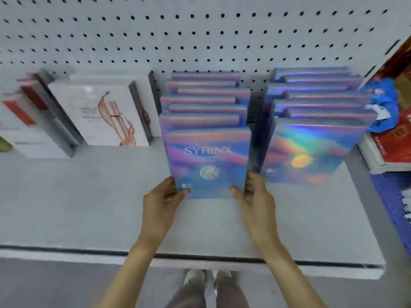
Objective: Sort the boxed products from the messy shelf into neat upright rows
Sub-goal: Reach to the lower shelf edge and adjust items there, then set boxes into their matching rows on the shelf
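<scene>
A: State the condition of both hands.

B: The left hand (163, 197) is clamped on the lower left edge of the SYRINX box (208, 162), thumb on the front face. The right hand (255, 193) is clamped on the lower right edge in the same way. The box stands upright on the shelf (89, 207), between the two hands.

A: What is located directly beyond the hands?

B: The held box is the front unit of the middle row (205, 98) of holographic boxes, which runs back to the pegboard wall (200, 30). The boxes behind it are staggered, not flush.

A: What is beside the right hand?

B: A second row (318, 101) of holographic boxes, just beyond and to the right of it. A narrow gap separates the two rows. Further right, red packages (393, 138) and blue wrapping (382, 103) lie against that row.

A: And on the left-hand side?

B: White boxes (100, 114), leaning, well apart from the left hand. The shelf surface in between is bare.

A: Nearer than the hands?

B: The shelf's front edge, then the person's shoes (206, 278) on the floor.
</scene>
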A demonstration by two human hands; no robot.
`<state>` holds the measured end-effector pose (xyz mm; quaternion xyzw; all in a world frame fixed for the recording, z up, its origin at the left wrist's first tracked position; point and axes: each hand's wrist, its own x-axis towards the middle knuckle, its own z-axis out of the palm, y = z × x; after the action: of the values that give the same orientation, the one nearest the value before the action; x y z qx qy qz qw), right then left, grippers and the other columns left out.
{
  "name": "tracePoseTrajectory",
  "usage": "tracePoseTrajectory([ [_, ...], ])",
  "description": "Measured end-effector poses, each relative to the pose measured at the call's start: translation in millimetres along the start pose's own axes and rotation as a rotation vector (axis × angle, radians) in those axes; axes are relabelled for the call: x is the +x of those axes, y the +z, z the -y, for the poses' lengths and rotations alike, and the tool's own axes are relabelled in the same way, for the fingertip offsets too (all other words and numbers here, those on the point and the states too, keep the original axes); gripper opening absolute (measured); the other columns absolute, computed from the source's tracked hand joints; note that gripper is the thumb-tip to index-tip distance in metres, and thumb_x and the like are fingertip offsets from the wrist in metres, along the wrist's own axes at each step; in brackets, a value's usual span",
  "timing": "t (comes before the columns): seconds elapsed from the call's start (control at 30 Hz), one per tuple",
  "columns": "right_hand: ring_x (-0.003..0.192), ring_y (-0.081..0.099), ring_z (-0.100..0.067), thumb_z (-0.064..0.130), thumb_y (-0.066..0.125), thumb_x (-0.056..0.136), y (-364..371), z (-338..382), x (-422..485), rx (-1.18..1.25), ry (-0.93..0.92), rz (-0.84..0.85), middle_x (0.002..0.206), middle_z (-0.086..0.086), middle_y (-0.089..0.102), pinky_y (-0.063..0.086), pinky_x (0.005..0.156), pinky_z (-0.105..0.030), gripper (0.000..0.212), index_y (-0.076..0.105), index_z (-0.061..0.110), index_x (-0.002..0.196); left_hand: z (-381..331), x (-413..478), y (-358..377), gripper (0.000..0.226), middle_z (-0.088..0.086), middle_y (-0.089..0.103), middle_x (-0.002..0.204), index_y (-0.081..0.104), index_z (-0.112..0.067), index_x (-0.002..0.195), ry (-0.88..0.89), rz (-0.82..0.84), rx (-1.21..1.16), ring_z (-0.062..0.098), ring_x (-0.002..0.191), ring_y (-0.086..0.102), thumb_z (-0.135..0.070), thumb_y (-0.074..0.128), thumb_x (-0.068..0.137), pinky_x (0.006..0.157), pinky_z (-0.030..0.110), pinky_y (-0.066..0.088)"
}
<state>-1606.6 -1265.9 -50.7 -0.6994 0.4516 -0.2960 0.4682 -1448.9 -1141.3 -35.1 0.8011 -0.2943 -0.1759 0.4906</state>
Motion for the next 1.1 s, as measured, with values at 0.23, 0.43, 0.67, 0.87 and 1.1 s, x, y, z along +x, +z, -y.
tracePoseTrajectory([
  [0.23,0.08,0.062,-0.008,0.013,0.075,0.083,8.5,-0.6,13.2,0.072,-0.044,-0.033,0.089,0.018,0.062,0.051,0.08,-0.026,0.036,0.059,0.015,0.114,1.8,1.7,16.3,0.03,-0.015,0.069,0.085,0.061,-0.019,0.095,-0.155,-0.255,-0.025,-0.008,0.074,0.065,-0.018,0.082,0.074,0.065,0.005,0.045],
  [0.43,0.083,0.063,-0.009,0.013,0.075,0.082,8.6,1.0,13.2,0.099,-0.057,-0.034,0.091,0.013,0.064,0.05,0.081,-0.022,0.039,0.055,0.025,0.113,7.9,7.5,21.0,0.055,-0.001,0.056,0.105,0.045,-0.026,0.109,-0.164,-0.301,0.052,0.005,0.083,0.059,-0.033,0.084,0.071,0.067,0.016,0.047],
  [0.67,0.086,0.06,0.008,0.013,0.069,0.088,2.8,6.1,6.8,0.103,-0.047,0.012,0.101,0.008,0.063,0.047,0.082,-0.01,0.034,0.049,0.025,0.112,6.1,-0.5,18.8,0.049,-0.001,0.057,0.11,0.044,-0.027,0.116,-0.096,-0.239,-0.008,0.005,0.088,0.06,-0.033,0.076,0.079,0.068,0.006,0.046],
  [0.87,0.104,0.055,-0.02,0.005,0.071,0.085,3.4,14.3,-26.4,0.09,-0.013,-0.021,0.12,-0.005,0.05,0.047,0.096,-0.03,0.047,0.047,0.005,0.125,10.3,-38.6,-11.8,0.037,-0.012,0.062,0.103,0.048,-0.035,0.113,-0.065,-0.218,-0.081,0.004,0.09,0.062,-0.027,0.071,0.085,0.074,0.004,0.044],
  [1.1,0.106,0.055,0.002,0.016,0.07,0.087,52.2,45.2,-110.4,0.088,-0.073,0.071,0.125,0.008,0.055,0.043,0.09,-0.01,0.041,0.052,0.026,0.122,52.5,-138.2,-94.2,0.028,-0.009,0.069,0.1,0.058,-0.031,0.108,-0.108,-0.344,-0.308,0.007,0.093,0.066,-0.011,0.065,0.089,0.078,0.017,0.051],
])
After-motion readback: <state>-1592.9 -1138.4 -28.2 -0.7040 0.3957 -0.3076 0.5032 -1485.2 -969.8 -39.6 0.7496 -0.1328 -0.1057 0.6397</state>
